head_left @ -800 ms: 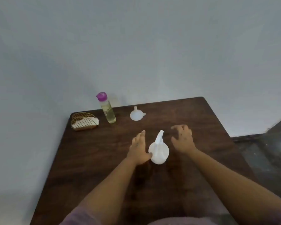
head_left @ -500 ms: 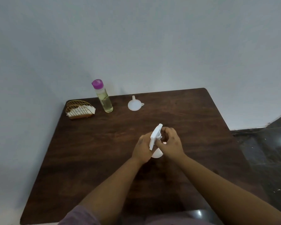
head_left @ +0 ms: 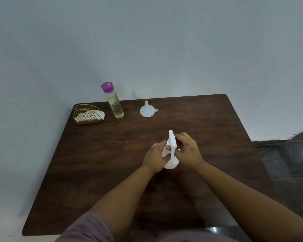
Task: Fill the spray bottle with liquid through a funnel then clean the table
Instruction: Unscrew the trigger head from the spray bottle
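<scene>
Head view: your left hand (head_left: 155, 157) grips the white spray bottle (head_left: 171, 162) body, mid-table (head_left: 98, 154); your right hand (head_left: 188, 151) curls round its spray head, both forearms angled inward.

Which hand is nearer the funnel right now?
Right, narrowly. The right hand grips the spray bottle's head, below and right of the funnel; the left hand holds the bottle's body, lower.
</scene>
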